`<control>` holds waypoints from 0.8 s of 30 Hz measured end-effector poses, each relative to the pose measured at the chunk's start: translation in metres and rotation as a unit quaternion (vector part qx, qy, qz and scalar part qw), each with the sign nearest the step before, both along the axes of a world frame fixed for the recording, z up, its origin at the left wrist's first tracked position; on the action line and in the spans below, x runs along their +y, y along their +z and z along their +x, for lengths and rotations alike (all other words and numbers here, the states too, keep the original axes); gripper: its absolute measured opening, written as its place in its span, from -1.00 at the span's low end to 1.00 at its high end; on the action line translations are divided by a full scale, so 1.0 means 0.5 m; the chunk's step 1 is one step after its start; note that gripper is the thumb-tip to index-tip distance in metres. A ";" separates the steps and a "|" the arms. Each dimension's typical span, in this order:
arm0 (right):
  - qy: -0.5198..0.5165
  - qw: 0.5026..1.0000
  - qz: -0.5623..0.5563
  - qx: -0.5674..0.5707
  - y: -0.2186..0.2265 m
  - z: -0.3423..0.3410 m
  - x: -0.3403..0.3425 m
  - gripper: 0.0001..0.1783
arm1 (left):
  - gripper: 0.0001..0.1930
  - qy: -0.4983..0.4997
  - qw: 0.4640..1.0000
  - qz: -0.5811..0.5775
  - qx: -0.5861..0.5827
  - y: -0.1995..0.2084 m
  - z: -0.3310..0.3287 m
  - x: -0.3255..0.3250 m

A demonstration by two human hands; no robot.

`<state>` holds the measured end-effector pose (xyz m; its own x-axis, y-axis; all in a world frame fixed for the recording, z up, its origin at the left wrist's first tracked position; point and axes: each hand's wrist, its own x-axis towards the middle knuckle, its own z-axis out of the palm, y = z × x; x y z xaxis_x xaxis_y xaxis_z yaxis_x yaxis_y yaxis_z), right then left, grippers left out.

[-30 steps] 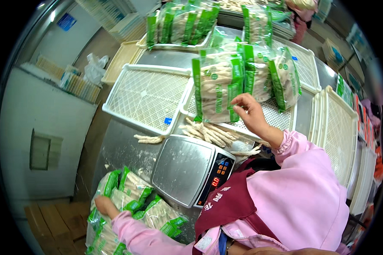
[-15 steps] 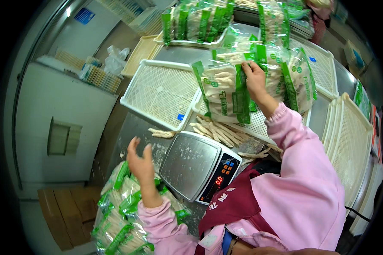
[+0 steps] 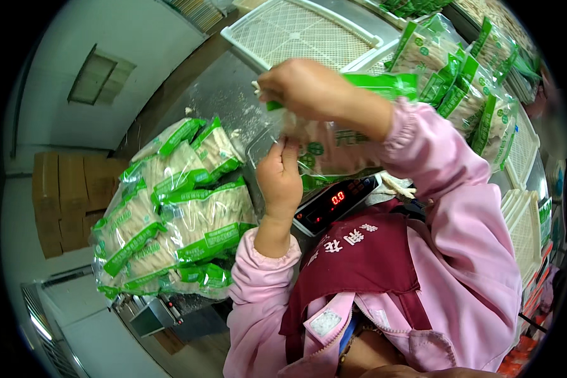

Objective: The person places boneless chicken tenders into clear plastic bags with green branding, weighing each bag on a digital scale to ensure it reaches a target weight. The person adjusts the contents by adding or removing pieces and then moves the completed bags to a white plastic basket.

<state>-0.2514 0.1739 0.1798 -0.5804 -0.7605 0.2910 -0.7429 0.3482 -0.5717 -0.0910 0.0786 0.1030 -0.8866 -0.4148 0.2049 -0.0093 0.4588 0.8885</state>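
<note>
Gripping a clear, green-edged bag [image 3: 340, 151] with both hands, over the scale [image 3: 316, 215]; can't tell if it touches the pan. Right hand [image 3: 305, 88]: fingers curled closed at the bag's upper left end, green strip showing just under them, fingertips blurred. Left hand [image 3: 280, 183]: thumb and fingertips pinched together on the lower part of that same end, no visible gap. Bag print: green characters plus round green marks, partly hidden by the right forearm. Scale readout [image 3: 338, 198]: red lit digits on a black panel facing the wearer. Maroon apron [image 3: 359, 271]: row of white characters across the chest, partly folded. Filled bags [image 3: 201, 220] heaped left of the scale, same green bands; small print on the bands, mostly too small to read. More packed bags [image 3: 425, 57] upper right, round green marks near their tops. White mesh tray [image 3: 302, 31] beyond the right hand. Pale sticks [image 3: 394, 184] right of the readout. Brown cartons [image 3: 72, 195] far left.
</note>
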 end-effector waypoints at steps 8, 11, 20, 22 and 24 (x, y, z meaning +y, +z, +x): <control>0.079 0.995 0.018 0.055 -0.225 0.064 -0.162 -0.79 | -0.60 0.113 0.978 -0.059 -0.166 -0.181 0.113 -0.114; 0.062 0.984 -0.146 0.075 -0.119 0.110 -0.070 -0.82 | -0.63 0.158 0.949 0.220 -0.162 -0.155 0.182 -0.153; -0.121 0.930 -0.342 -0.052 -0.109 0.151 0.302 -0.81 | -0.80 0.187 0.921 0.329 -0.096 -0.184 0.229 -0.191; -0.167 0.927 -0.326 -0.083 -0.126 0.178 0.344 -0.79 | -0.81 0.177 0.924 0.325 -0.097 -0.188 0.219 -0.183; -0.209 0.921 -0.309 -0.109 -0.148 0.196 0.378 -0.79 | -0.81 0.165 0.928 0.321 -0.095 -0.190 0.212 -0.176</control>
